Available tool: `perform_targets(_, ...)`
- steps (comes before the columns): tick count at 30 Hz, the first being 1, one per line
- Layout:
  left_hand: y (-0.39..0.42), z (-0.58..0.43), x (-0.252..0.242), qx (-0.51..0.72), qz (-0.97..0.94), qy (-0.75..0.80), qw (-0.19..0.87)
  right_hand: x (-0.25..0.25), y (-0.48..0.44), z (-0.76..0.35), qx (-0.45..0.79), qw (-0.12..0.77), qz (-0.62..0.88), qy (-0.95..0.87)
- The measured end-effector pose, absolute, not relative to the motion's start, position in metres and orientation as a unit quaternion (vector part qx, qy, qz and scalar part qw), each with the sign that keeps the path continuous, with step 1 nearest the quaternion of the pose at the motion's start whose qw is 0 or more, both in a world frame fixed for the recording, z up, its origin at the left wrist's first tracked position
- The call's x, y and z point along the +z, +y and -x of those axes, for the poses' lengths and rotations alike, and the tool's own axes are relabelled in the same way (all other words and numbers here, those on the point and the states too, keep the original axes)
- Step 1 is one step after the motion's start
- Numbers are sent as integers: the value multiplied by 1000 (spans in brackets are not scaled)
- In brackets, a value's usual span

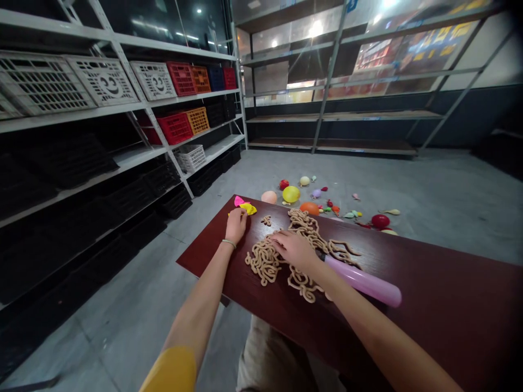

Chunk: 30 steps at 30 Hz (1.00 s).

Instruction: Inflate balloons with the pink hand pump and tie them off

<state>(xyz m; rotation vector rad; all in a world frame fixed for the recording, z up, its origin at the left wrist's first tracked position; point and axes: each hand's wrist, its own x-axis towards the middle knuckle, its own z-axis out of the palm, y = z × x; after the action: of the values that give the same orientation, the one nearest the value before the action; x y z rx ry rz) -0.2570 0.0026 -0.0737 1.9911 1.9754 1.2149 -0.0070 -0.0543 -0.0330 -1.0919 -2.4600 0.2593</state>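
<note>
My left hand (236, 226) is at the table's far left corner, its fingers curled onto a limp yellow balloon (248, 208). Just beyond lies a limp pink balloon (240, 201). My right hand (295, 250) rests over a tangled heap of beige, rope-like strands (263, 260), fingers stretched out and palm hidden. A small separate clump of the same strands (266, 220) lies between my hands. Beside my right wrist is a pink-purple cylinder with a dark end (363, 280), partly covered by my forearm.
The dark red table (441, 288) extends to the right. On the floor beyond it lie several balloons, among them a yellow one (291, 194), an orange one (309, 208) and a red one (380, 221). Shelves with crates (175, 128) stand left; a rack (327, 117) stands behind.
</note>
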Motion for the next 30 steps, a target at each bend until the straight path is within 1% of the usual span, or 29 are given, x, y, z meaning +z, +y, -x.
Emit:
perform_targets(5, -9, 218, -38, 568, -549, 598, 137, -25, -58, -32, 117, 272, 432, -852)
perform_targets(8, -7, 178, -16, 636, -511, 517, 261, -22, -61, -61, 138, 319, 440, -828)
perform_targets(12, -10, 107, -9, 654, -442, 408, 459, -21, -68, -106, 187, 367, 478, -776)
perform_targets(16, -28, 39, -16, 645, -371, 297, 598, -27, -74, -149, 261, 418, 518, -699)
perform_targets(19, -42, 10, -18, 630, -343, 251, 650, -30, -77, -169, 364, 456, 499, -641)
perform_targets(22, -52, 1, -22, 589, -353, 263, 678, -29, -79, -176, 444, 452, 470, -615)
perform_targets(27, -61, 0, -31, 522, -415, 309, 678, -27, -85, -178, 472, 407, 460, -633)
perform_targets(30, -64, -2, -35, 509, -433, 305, 679, -26, -88, -178, 477, 437, 457, -610)
